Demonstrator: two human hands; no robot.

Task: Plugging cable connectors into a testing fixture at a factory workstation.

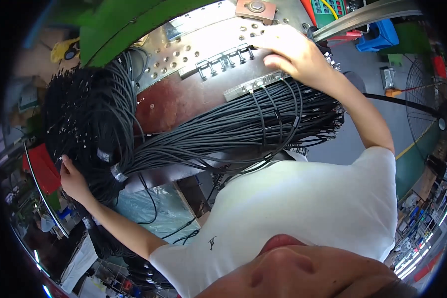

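My left hand (76, 183) is at the left edge of a thick bundle of black cables (97, 107), its fingers closed at the cable ends, partly hidden among them. Over the bright metal plate (176, 52), my right hand (300, 57) stretches out, thumb apart from the forefinger. That forefinger reaches the right end of a row of black clips (225, 60); glare washes out the fingertips. Below the clips lies a grey metal connector strip (253, 85), with a few cables running down from it. Many loose cables (208, 126) stretch across the bench toward the right.
A green machine part (129, 25) arches over the far left of the plate. A copper-coloured block with a bolt (256, 9) sits at the far edge. To the right are a blue plastic holder (380, 36) and a fan guard (424, 94). Clear plastic sheeting (156, 203) lies below the bench.
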